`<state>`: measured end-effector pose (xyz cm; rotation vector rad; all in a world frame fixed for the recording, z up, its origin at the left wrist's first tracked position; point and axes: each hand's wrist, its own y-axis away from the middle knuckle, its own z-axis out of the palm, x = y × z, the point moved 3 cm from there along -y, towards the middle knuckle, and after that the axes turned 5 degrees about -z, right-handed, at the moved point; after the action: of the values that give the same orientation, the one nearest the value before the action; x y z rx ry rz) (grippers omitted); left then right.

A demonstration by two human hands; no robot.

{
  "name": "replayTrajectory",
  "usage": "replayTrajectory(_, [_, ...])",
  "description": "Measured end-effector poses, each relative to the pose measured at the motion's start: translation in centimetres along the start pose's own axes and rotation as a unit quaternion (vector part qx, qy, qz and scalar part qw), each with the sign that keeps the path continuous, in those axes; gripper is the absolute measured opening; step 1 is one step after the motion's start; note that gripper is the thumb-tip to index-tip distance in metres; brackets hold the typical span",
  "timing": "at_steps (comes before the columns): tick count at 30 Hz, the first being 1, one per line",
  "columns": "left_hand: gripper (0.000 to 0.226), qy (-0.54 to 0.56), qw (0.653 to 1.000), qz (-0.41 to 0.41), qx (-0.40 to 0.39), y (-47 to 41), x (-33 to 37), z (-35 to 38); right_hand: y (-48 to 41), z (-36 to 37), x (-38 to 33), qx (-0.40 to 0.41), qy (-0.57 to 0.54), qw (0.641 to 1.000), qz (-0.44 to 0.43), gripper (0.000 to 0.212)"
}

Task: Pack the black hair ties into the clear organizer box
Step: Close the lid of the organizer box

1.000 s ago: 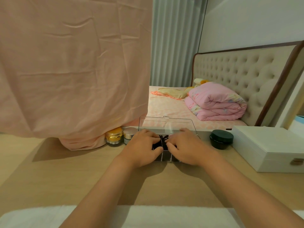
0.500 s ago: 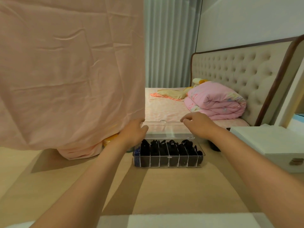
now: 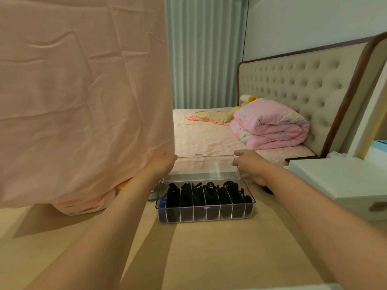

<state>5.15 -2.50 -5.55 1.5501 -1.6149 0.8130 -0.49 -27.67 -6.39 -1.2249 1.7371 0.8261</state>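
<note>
Left of the clear organizer box (image 3: pixel 206 214), a hanging pink cloth (image 3: pixel 83 101); at the left end of its raised lid (image 3: pixel 205 168), the left hand (image 3: pixel 162 167), fingers hidden, grip impossible to tell. Filling the box's compartments, black hair ties (image 3: pixel 196 195). Pinching the lid's right end, the right hand (image 3: pixel 252 167); right of the box, a white case (image 3: pixel 339 181).

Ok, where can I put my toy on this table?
In front of the clear box the table is bare; also left, below the pink cloth. Behind it's crowded: left hand and right hand at the lid, white box beside.
</note>
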Motion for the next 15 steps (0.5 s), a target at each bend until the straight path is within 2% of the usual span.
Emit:
replayTrajectory(3, [0.053, 0.015, 1.000, -0.007, -0.018, 0.1, 0.0, -0.1, -0.1, -0.2, 0.1, 0.015, -0.114, 0.993, 0.022, 0.053])
replayTrajectory(7, [0.053, 0.080, 0.996, 0.012, 0.035, 0.1, -0.2, -1.0, 0.0, -0.7, 0.6, 0.040, -0.217, 0.975, 0.026, 0.058])
replayTrajectory(11, [0.055, 0.050, 0.996, 0.046, 0.053, 0.6, -0.5, -1.8, 0.1, -1.0, 1.0, 0.065, -0.181, 0.981, -0.037, 0.060])
replayTrajectory(15, [0.049, -0.002, 0.992, 0.109, 0.058, 2.1, -1.3, -2.5, 1.8, -1.4, 0.0, 0.090, -0.041, 0.982, -0.161, 0.035])
